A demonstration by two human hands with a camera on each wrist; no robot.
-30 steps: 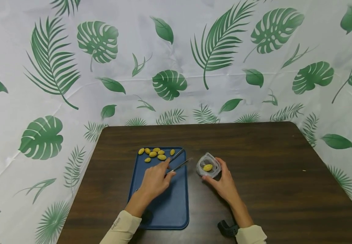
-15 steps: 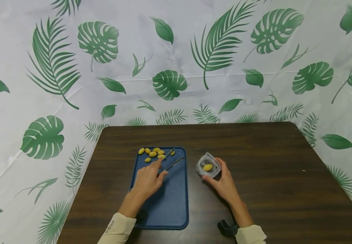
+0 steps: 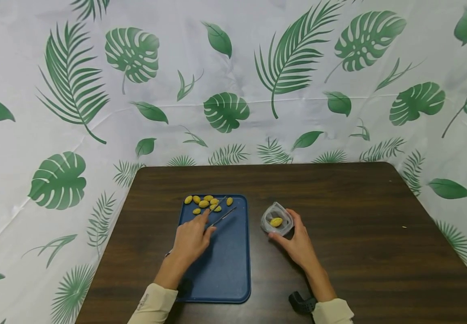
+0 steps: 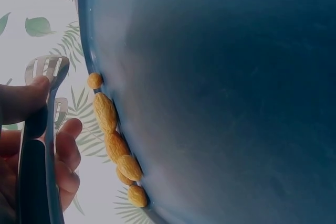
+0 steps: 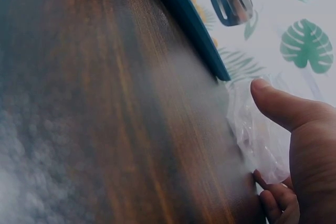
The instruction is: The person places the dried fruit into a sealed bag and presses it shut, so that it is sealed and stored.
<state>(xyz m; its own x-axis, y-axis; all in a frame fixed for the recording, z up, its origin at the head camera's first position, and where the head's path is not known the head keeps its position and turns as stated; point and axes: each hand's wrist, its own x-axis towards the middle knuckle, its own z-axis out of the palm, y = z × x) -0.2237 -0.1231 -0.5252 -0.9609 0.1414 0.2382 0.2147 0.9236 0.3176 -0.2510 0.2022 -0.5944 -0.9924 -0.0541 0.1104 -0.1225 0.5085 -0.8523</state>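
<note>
My left hand point(image 3: 190, 238) grips a pair of metal tongs point(image 3: 223, 217) above the blue tray point(image 3: 225, 274). The slotted tips point(image 4: 47, 66) stand apart with nothing seen between them, one overlapping the small yellow, wrinkled oval pieces point(image 3: 204, 204) in the head view. Several of these lie near the tray's far edge; one yellow oval piece point(image 3: 229, 201) sits apart to the right. Beside the tray, my right hand point(image 3: 300, 247) holds a small clear plastic container point(image 3: 265, 223) between thumb and fingers. A single yellow piece point(image 3: 276, 222) shows inside it.
The dark wooden table point(image 3: 363, 234) extends to the right of the container. A black strap-like object point(image 3: 301, 303) is at the right wrist. Behind the table hangs a white cloth point(image 3: 241, 54) printed with green leaves.
My left hand has drawn the tongs leftward over the tray, from near its right edge toward the group of yellow pieces. The right hand and container have stayed in place.
</note>
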